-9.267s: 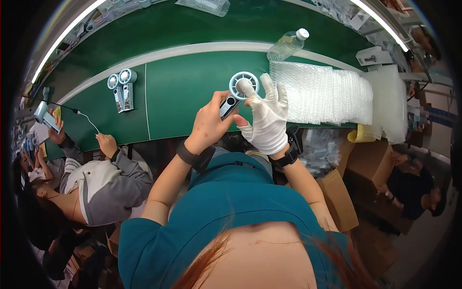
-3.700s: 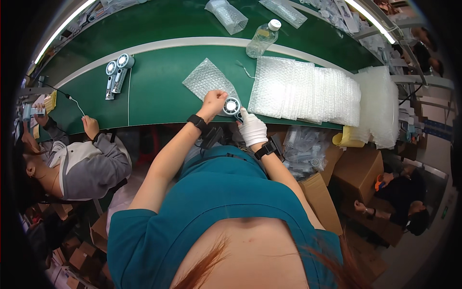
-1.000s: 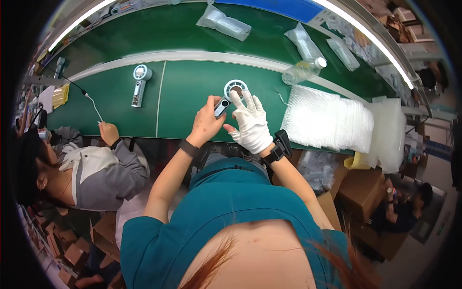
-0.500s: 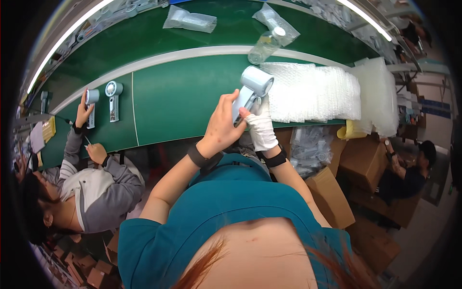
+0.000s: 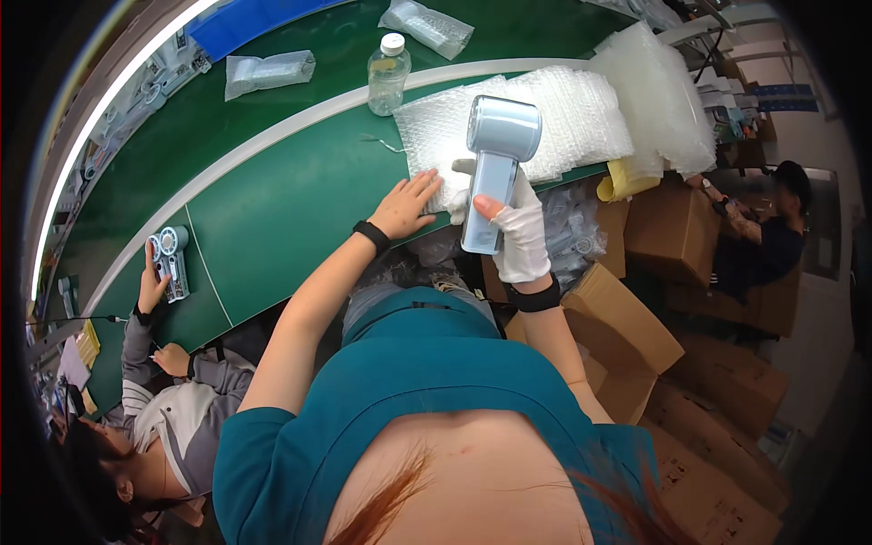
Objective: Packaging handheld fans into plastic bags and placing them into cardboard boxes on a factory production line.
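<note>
A light blue handheld fan [image 5: 501, 150] is upright in my right hand [image 5: 521, 238], which wears a white glove with bare fingertips. The thumb presses on the fan's handle, and the other fingers are mostly hidden behind it. My left hand [image 5: 405, 207] is bare, its fingers stretched out and holding nothing. Its fingertips touch the near left corner of a row of bubble wrap bags [image 5: 572, 118]. Those white bags overlap on the green table just beyond the fan.
A clear bottle [image 5: 389, 82] with a white cap stands behind the bags. Two wrapped items [image 5: 269, 74] lie farther back. White foam sheets [image 5: 658, 100] are stacked at right. Cardboard boxes [image 5: 627, 336] stand below. At left, a co-worker's hand [image 5: 152, 283] touches two fans [image 5: 173, 259].
My left hand has let go of the fan and moved to the bags. My right hand now holds the fan alone, nearer to me. The view has turned rightward.
</note>
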Demonstrator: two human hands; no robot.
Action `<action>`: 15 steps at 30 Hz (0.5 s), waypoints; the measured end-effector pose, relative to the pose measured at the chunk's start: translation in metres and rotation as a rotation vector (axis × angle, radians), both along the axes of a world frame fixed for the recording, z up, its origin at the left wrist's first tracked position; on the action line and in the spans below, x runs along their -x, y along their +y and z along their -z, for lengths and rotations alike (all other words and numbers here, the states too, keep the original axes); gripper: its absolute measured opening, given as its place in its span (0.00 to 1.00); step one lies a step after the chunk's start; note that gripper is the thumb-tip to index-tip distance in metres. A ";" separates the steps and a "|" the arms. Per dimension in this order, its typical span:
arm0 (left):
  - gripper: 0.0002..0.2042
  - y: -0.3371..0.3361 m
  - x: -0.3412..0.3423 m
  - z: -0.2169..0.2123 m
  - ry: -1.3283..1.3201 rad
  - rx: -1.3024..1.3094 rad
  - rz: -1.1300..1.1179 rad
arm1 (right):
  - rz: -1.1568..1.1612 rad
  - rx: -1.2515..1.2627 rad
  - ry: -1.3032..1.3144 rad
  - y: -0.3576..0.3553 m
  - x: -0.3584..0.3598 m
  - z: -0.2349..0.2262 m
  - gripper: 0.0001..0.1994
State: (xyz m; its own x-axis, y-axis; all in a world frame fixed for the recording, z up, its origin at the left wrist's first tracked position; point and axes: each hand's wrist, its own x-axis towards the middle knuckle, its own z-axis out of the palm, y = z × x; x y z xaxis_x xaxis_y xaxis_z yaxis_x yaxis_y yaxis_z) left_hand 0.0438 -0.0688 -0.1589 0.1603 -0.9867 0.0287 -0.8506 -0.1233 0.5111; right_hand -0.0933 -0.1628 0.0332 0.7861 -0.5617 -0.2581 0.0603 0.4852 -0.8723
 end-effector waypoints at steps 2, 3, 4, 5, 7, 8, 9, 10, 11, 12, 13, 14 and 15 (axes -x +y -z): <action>0.32 0.010 0.002 0.002 -0.199 0.126 -0.010 | 0.029 0.271 0.020 -0.001 0.006 -0.006 0.23; 0.26 0.016 0.001 -0.004 -0.124 0.038 -0.056 | 0.017 0.347 0.101 -0.003 0.011 -0.004 0.24; 0.20 0.022 -0.001 -0.007 -0.048 -0.052 -0.105 | 0.020 0.345 0.100 -0.005 0.015 -0.004 0.24; 0.11 0.027 0.000 0.004 -0.082 0.104 -0.136 | 0.016 0.462 0.126 -0.006 0.017 -0.005 0.23; 0.10 0.036 0.002 0.013 -0.055 0.085 -0.145 | -0.015 0.580 0.155 -0.006 0.018 -0.007 0.25; 0.09 0.041 0.002 0.017 -0.026 0.072 -0.147 | -0.026 0.573 0.151 -0.006 0.017 -0.003 0.25; 0.09 0.041 0.004 0.014 -0.028 0.067 -0.152 | -0.013 0.529 0.153 -0.006 0.016 0.005 0.26; 0.09 0.037 0.009 0.008 0.150 0.043 -0.260 | -0.003 0.485 0.157 -0.007 0.016 0.014 0.26; 0.08 0.035 0.014 0.004 0.328 0.020 -0.369 | -0.111 0.567 0.215 -0.012 0.019 0.025 0.28; 0.08 0.034 0.016 0.004 0.327 0.017 -0.383 | -0.233 0.512 0.373 -0.017 0.025 0.039 0.27; 0.08 0.032 0.018 0.007 0.389 0.089 -0.462 | -0.311 0.546 0.477 -0.014 0.027 0.046 0.27; 0.08 0.032 0.018 0.012 0.451 0.164 -0.542 | -0.389 0.580 0.580 -0.012 0.029 0.054 0.27; 0.09 0.031 0.016 0.025 0.353 0.246 -0.546 | -0.451 0.567 0.566 -0.013 0.035 0.081 0.27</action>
State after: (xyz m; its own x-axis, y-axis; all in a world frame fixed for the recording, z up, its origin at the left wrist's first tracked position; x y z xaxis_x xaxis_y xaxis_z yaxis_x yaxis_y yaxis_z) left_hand 0.0274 -0.0378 -0.1843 0.6730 -0.7335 0.0953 -0.4769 -0.3318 0.8139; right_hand -0.1280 -0.1760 -0.0480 0.8020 -0.3923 -0.4504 -0.5391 -0.1507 -0.8287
